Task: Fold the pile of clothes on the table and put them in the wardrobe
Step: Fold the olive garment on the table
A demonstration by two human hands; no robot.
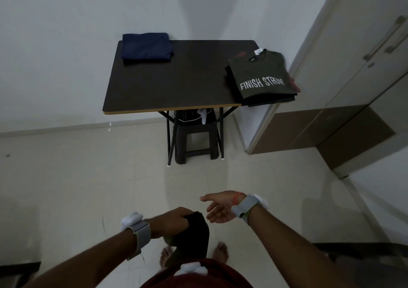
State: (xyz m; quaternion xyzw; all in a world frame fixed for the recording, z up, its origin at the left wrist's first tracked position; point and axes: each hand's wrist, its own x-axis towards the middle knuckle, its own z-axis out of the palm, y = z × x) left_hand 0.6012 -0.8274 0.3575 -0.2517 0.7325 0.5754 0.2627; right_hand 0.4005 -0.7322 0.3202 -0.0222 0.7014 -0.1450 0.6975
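Note:
I stand a step back from the dark table (176,84). My left hand (170,222) grips the top of a dark garment (194,237) that hangs down in front of my legs. Just to its right, my right hand (217,208) is held palm up with fingers spread, holding nothing. A folded navy garment (146,48) lies on the table's far left corner. On the right edge sits a stack of folded shirts, topped by a dark green one (262,75) printed "FINISH STRONG"; the stack overhangs the table's front edge.
The wardrobe (357,71) with closed pale doors and a long handle stands right of the table. A dark plastic stool (194,137) carrying a white controller (202,115) sits under the table. White walls rise behind; pale tiled floor lies between me and the table.

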